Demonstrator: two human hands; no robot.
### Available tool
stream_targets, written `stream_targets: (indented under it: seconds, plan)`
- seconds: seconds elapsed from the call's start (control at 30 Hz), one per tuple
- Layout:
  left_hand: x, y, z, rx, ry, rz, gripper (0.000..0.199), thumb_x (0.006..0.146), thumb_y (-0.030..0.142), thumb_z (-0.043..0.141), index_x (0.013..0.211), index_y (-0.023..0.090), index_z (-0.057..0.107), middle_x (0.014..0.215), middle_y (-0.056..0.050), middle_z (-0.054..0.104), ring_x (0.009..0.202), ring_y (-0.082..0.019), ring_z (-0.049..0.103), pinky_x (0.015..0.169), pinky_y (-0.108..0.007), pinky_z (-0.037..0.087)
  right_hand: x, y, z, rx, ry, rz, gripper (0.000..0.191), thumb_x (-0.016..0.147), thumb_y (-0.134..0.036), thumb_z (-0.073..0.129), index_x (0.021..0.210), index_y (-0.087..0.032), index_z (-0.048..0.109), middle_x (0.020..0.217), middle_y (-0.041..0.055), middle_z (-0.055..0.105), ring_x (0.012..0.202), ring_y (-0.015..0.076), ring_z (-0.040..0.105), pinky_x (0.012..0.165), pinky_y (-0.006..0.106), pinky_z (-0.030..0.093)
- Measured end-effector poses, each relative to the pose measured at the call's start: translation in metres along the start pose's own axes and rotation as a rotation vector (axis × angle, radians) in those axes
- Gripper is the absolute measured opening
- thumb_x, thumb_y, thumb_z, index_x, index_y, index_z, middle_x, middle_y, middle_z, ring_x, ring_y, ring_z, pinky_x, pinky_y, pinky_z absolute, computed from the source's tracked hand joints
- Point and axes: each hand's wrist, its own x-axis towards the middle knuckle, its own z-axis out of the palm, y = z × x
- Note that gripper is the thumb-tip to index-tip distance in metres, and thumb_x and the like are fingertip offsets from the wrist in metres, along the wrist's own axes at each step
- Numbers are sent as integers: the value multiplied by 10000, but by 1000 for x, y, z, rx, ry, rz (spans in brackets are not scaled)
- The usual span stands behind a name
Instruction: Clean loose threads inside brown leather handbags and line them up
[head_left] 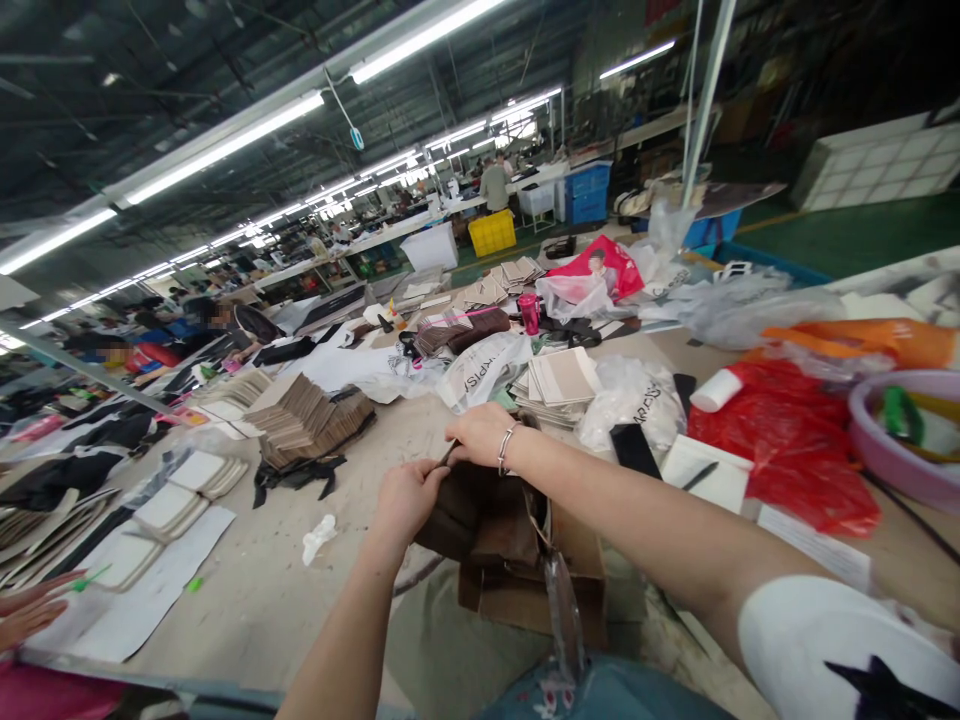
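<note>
My left hand (409, 497) and my right hand (480, 438) are close together at the table's near edge. Both are closed, pinching the upper edge of a dark brown bag-like piece (457, 515) between thumb and fingers. The brown piece hangs with its hollow inside facing me, above a cardboard box (589, 570) at my lap. My right forearm crosses over part of it, so its far side is hidden. A bracelet circles my right wrist.
Left of my hands stand stacked brown panels (300, 420) and black strips (292, 480). To the right lie a black phone (634, 450), a notebook with a pen (705, 470), a red plastic bag (795, 440) and a purple basin (862, 430). A co-worker's hands (34, 605) are at far left.
</note>
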Motion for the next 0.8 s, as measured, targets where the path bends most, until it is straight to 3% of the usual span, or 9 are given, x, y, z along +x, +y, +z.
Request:
stream_targets:
  seconds: [0.13, 0.2, 0.3, 0.4, 0.63, 0.8]
  plan:
    - [-1, -2, 3, 29, 38, -16, 272, 842, 332, 486, 767, 205, 714, 718, -41, 698, 676, -159, 592, 590, -238, 325, -9, 12, -3, 50, -7, -81, 678, 707, -588, 636, 1295, -294, 472, 935, 45, 698, 904, 247, 627, 712, 298, 456]
    - [-1, -4, 4, 34, 53, -36, 265, 837, 331, 493, 774, 202, 715, 732, -46, 701, 682, -162, 593, 599, -240, 327, -12, 17, -4, 41, -26, -90, 726, 698, -543, 670, 1328, -279, 424, 922, 48, 698, 897, 246, 628, 703, 291, 453]
    - [-1, -5, 4, 2, 56, -45, 259, 831, 339, 504, 770, 203, 715, 718, -38, 698, 681, -158, 590, 602, -238, 326, -13, 21, -3, -32, -24, -26, 527, 764, -397, 649, 1252, -259, 505, 935, 67, 694, 909, 241, 626, 703, 286, 447]
    - [-1, -5, 4, -37, 52, -42, 246, 823, 342, 515, 766, 205, 712, 702, -26, 691, 676, -150, 585, 600, -232, 324, -12, 23, -1, -60, 2, 25, 366, 810, -358, 590, 1159, -251, 578, 929, 71, 693, 911, 238, 627, 702, 287, 449]
    - [-2, -7, 4, -90, 33, -54, 242, 811, 341, 521, 809, 194, 713, 690, -19, 679, 662, -145, 574, 581, -229, 320, -5, 26, 2, -23, 40, 120, 339, 803, -395, 568, 1123, -293, 617, 974, 55, 688, 938, 251, 614, 726, 312, 453]
    - [-1, -10, 7, -92, 37, -33, 242, 814, 343, 516, 791, 188, 701, 704, -23, 680, 674, -150, 574, 587, -229, 330, -1, 26, 0, -6, -8, 138, 296, 799, -430, 576, 1053, -303, 657, 988, 43, 685, 955, 241, 604, 732, 301, 445]
